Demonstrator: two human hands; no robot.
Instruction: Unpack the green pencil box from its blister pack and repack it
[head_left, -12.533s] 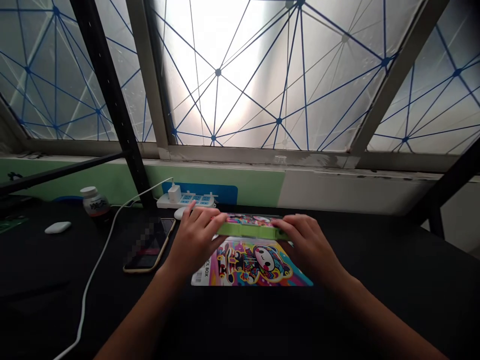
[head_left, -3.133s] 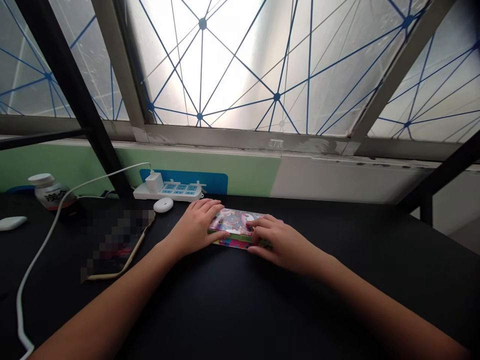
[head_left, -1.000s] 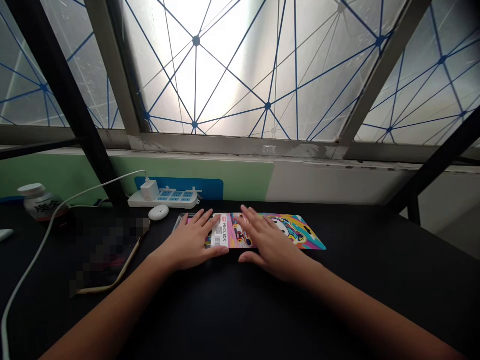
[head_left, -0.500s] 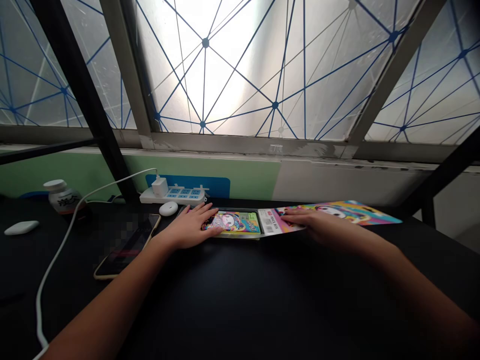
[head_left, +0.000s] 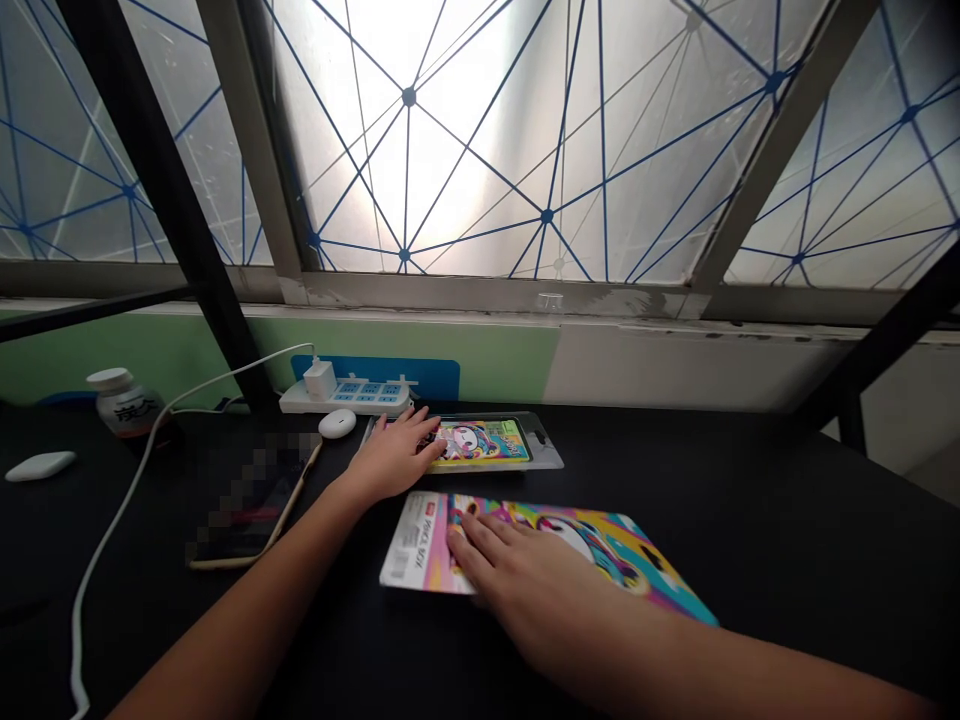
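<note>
My left hand [head_left: 396, 456] lies with fingers spread over the left part of a clear plastic blister tray [head_left: 546, 455]. Inside the tray shows a colourful pencil box [head_left: 487, 441] with a cartoon face, partly covered by that hand. Nearer to me, my right hand [head_left: 525, 570] has its fingers over the top of a bright printed backing card [head_left: 664, 575], whose white end reads "PENCIL BOX". The thumb is hidden, and part of the card lies under the hand and forearm. Card and tray are apart from each other.
Left of the tray are a round white object [head_left: 337, 424], a partly blurred phone [head_left: 255, 520] and a white power strip [head_left: 375, 395] with a plugged-in charger. A white cable [head_left: 112, 530] curves down the left side past a white-capped bottle [head_left: 124, 400].
My right hand has brought the card from the tray's right side toward me and leftward, in front of the tray. More of the tray's right end shows. My left hand stays on the tray.
</note>
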